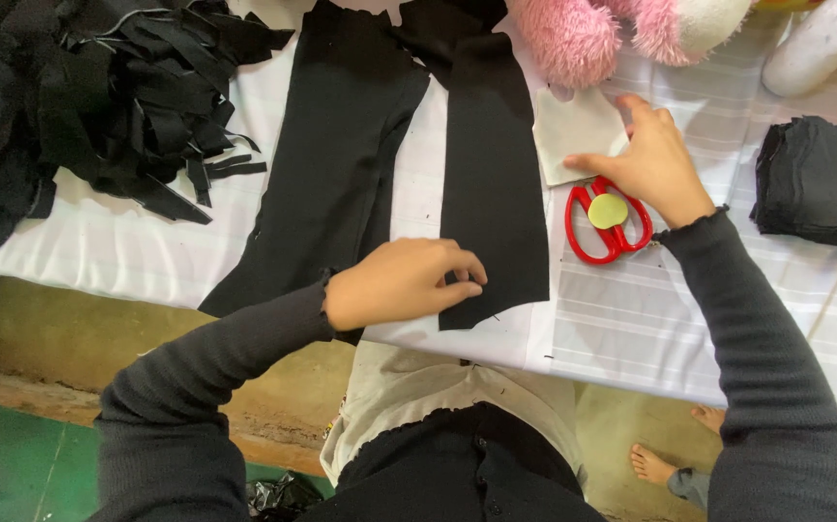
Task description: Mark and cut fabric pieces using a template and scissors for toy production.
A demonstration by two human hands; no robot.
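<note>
My left hand (404, 282) pinches the near left edge of a long black fabric strip (491, 174) that lies flat on the white striped tablecloth (631, 319). My right hand (646, 159) rests with spread fingers on a pale beige paper pattern piece (573, 130) to the right of the strip. Red-handled scissors (609, 220) with a yellow-green disc at the pivot lie just below that hand, partly under the wrist. A wider black fabric piece (341, 155) lies to the left of the strip and hangs over the table's front edge.
A heap of black fabric scraps (109, 87) fills the far left. A neat stack of cut black pieces (820, 179) sits at the right. Pink and white plush toys (631, 29) lie at the far edge. Below the table, floor and a bare foot (652, 464) show.
</note>
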